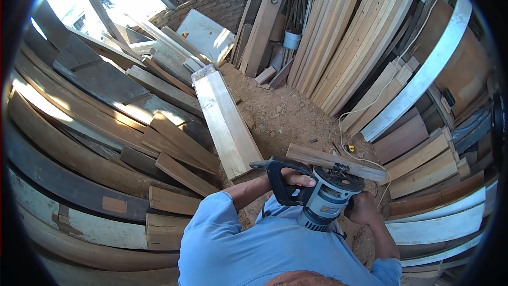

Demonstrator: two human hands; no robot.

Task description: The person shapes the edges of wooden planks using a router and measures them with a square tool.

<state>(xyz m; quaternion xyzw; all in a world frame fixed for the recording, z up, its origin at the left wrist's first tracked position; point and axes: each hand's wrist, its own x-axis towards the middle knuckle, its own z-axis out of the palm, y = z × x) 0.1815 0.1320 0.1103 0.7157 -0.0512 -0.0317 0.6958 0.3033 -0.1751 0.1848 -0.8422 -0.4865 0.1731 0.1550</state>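
A grey and black router (324, 201) is held on its side in front of my chest, its round base facing away from me. My left hand (297, 178) is wrapped round the black loop handle, thumb on top. My right hand (364, 209) closes on the dark side knob; its fingertips are partly hidden. Just beyond the router base lies a narrow wooden board (307, 154), set crosswise. The base appears to be against the board's near side, but I cannot tell whether the bit touches the wood.
A wide pale plank (225, 122) lies ahead to the left. A yellow tape measure (349, 148) and a pale cord (365, 107) are on the sawdust-covered floor (280, 111). Stacked boards (79, 132) line the left; long planks (365, 32) lean at the back.
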